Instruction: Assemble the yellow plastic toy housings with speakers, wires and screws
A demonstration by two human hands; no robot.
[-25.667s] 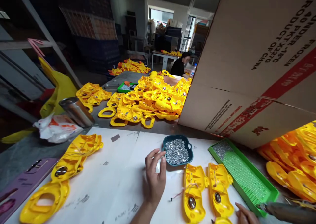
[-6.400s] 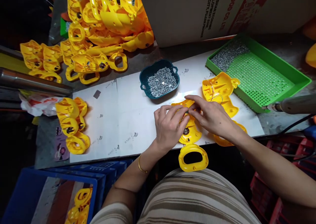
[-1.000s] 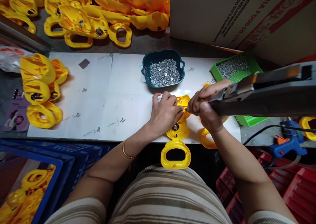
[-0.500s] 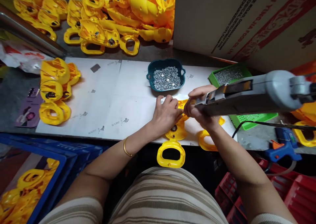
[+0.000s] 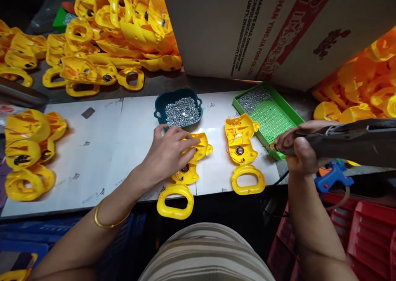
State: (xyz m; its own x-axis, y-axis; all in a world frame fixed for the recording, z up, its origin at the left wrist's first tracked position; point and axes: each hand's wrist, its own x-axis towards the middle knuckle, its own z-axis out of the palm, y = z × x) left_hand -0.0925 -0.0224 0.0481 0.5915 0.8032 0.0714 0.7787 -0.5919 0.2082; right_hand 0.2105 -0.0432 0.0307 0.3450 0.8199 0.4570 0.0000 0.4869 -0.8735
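Observation:
My left hand (image 5: 168, 151) lies on a yellow plastic toy shell (image 5: 188, 169) at the front edge of the white board, fingers curled over its upper part. That shell's ring handle (image 5: 175, 200) hangs over the edge. My right hand (image 5: 298, 149) is wrapped round a grey electric screwdriver (image 5: 346, 140), lifted off to the right, above the corner of the green tray. A second yellow shell (image 5: 243, 153) lies untouched between my hands. Just beyond my left hand stands a dark teal bowl of small screws (image 5: 178, 109).
A green perforated tray (image 5: 272, 116) with screws sits to the right. A big cardboard box (image 5: 266, 29) stands behind. Piles of yellow shells (image 5: 105, 37) fill the back left, more (image 5: 27, 149) lie at the left. A blue glue gun (image 5: 332, 178) rests below the screwdriver.
My right hand has drawn the screwdriver away from the shell to the right. My left hand stays on the shell. The view has shifted, so both shells now show apart.

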